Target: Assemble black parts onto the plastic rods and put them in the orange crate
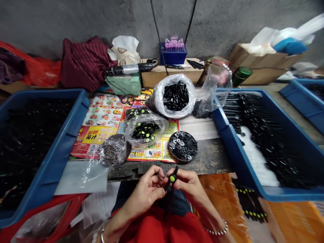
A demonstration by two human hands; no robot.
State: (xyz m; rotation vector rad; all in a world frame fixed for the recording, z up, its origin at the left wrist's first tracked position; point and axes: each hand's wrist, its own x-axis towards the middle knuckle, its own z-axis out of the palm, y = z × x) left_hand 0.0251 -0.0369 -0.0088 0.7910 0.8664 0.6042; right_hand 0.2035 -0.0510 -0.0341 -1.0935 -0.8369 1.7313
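Observation:
Above my lap, my right hand pinches a long black plastic part with a round yellow-green disc on it. My left hand has its fingers bent around the near left side of the same part; a small dark piece shows at its fingertips, too small to name. Just beyond the hands stands a round container of flat black discs. A clear bag of black pieces with yellow-green discs lies behind the left hand, and a bag of small metal screws or pins is farther left.
Blue bins of black parts flank the bench, the right bin holding long pieces. A white bag of glossy black pieces stands at the back. An electric screwdriver rests on a green box. Black-and-green parts lie low right.

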